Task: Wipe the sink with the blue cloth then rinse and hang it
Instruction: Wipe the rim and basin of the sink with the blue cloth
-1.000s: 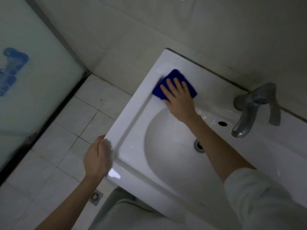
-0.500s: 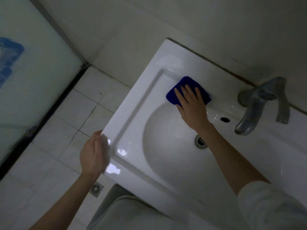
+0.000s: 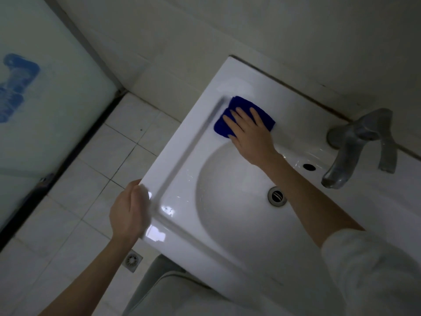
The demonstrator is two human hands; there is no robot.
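Blue cloth (image 3: 222,128) lies under flat right hand (image 3: 250,133); left hand (image 3: 128,213) grips sink (image 3: 180,153) edge.

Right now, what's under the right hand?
The blue cloth, flat on the sink ledge under the right hand. Its edges show past the fingers; its middle and the ledge beneath are covered.

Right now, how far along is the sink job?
Early. Done: nothing certain, only wet glints on the sink. In hand: the right hand presses the cloth flat on the back ledge; the left hand grips the front corner. Left: likely the bowl, rinsing at the tap, which isn't running, then hanging.
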